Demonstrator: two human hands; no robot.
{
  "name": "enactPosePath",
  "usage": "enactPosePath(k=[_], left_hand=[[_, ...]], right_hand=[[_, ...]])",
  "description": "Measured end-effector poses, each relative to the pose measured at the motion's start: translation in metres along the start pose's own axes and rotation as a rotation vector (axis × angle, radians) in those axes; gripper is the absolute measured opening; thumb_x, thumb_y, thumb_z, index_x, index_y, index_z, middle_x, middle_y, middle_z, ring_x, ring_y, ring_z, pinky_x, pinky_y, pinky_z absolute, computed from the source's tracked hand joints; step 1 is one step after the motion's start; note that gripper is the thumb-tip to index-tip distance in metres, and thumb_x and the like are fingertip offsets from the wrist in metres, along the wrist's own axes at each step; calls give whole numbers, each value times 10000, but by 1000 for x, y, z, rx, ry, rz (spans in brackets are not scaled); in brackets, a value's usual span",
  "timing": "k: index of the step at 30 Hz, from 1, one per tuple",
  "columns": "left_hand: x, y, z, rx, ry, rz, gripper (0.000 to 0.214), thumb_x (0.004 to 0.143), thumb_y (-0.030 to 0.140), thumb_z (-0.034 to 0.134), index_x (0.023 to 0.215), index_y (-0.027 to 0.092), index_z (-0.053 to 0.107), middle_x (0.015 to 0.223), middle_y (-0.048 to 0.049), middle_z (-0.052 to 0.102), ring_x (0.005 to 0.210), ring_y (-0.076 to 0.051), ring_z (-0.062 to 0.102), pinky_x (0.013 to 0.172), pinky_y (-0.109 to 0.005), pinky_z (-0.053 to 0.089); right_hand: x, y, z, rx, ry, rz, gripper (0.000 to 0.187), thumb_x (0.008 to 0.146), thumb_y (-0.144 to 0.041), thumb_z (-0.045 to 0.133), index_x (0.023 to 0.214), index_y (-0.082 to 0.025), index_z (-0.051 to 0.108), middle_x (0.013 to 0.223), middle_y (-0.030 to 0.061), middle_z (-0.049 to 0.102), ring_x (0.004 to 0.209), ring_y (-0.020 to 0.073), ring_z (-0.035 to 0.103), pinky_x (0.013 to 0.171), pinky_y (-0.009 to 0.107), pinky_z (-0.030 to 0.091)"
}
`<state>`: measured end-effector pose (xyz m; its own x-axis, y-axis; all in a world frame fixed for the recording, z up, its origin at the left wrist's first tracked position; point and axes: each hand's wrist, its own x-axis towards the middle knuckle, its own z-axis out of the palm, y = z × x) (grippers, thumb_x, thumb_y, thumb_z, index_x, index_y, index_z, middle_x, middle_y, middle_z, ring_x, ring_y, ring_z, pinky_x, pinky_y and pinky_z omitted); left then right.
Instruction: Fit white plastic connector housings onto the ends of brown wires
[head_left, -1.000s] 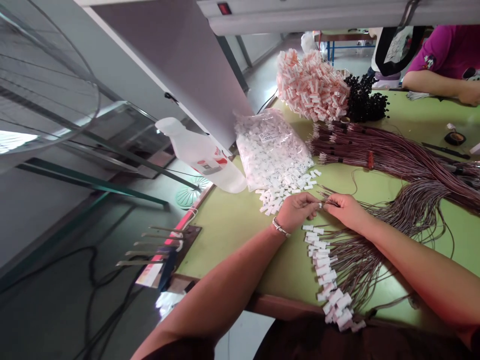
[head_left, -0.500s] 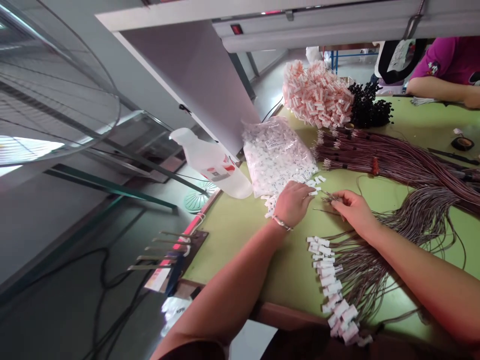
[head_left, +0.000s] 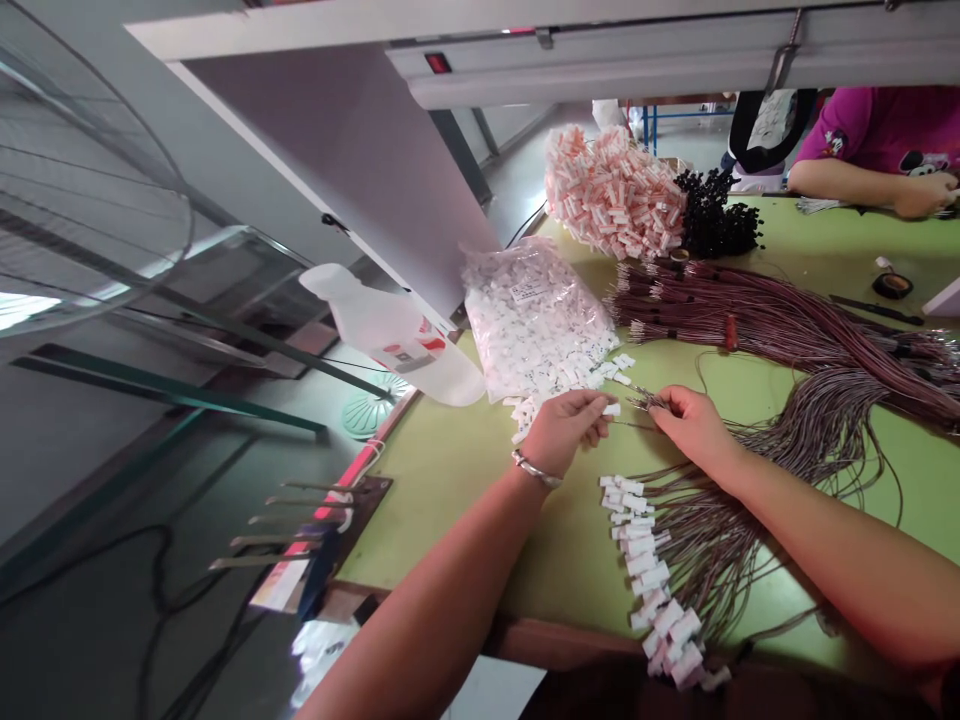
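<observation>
My left hand (head_left: 568, 430) pinches a small white connector housing (head_left: 611, 410) between thumb and fingertips. Facing it, my right hand (head_left: 690, 420) is closed on several thin wires whose bare terminal ends (head_left: 641, 398) point toward the housing. A small gap shows between the housing and the wire ends. Below the hands, a row of wires fitted with white connectors (head_left: 646, 570) lies on the green table. Loose white housings (head_left: 519, 415) are spilled by the mouth of a clear plastic bag (head_left: 536, 310) full of them.
A white plastic bottle (head_left: 397, 335) leans at the table's left edge. Behind lie a heap of pink-and-white connectors (head_left: 619, 190), black parts (head_left: 716, 215) and bundled brown wires (head_left: 750, 300). A metal-pronged rack (head_left: 330, 520) juts from the left edge. Another person's arm (head_left: 855, 185) rests at the far right.
My left hand has drawn back from the loose housings with one white housing in its fingertips. My right hand still holds the wires. The whole view has shifted slightly.
</observation>
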<state>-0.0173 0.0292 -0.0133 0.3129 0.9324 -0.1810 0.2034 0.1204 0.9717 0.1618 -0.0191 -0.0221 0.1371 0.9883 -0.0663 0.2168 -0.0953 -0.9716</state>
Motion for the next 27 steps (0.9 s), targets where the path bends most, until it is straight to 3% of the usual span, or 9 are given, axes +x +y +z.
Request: enactPosePath(k=[3,6,13,20,27], left_hand=[[-2,-3,9,-229,-62,-177,265,688,357,693,751,104,641,550,-19,623,407,-62,517,402,-168,378],[0,-5,16,-310,-77,-235,251,661,327,728,690,107,611,510,-8,616,392,-58,524,392,-153,382],[0,-5,17,-421,-90,-237,246,662,300,744,717,91,627,552,-22,641,439,-62,570,441,-159,445],[-1,-1,14,-557,-79,-257,281,485,195,842,670,102,653,593,-4,648,539,-86,624,564,-179,513],[-2,-4,13,-512,-111,-225,232,521,170,820,672,105,656,614,-12,653,570,-83,614,592,-196,507]], right_hand=[[-6,-4,-1,-6,13,-32,183,704,-355,555,686,-173,570,588,-21,509,543,107,416,525,232,343],[-11,-5,0,-77,-2,-93,172,720,-341,558,696,-174,593,594,-11,531,551,116,438,534,238,360],[-9,1,1,-255,43,-175,151,743,-312,528,675,-185,574,570,-12,538,528,122,459,525,240,366],[-9,-1,0,-280,63,-183,130,738,-289,521,675,-187,569,604,0,575,552,129,490,551,242,381],[-8,2,0,-264,30,-203,108,738,-275,519,680,-191,553,609,-8,576,562,127,493,567,242,388]])
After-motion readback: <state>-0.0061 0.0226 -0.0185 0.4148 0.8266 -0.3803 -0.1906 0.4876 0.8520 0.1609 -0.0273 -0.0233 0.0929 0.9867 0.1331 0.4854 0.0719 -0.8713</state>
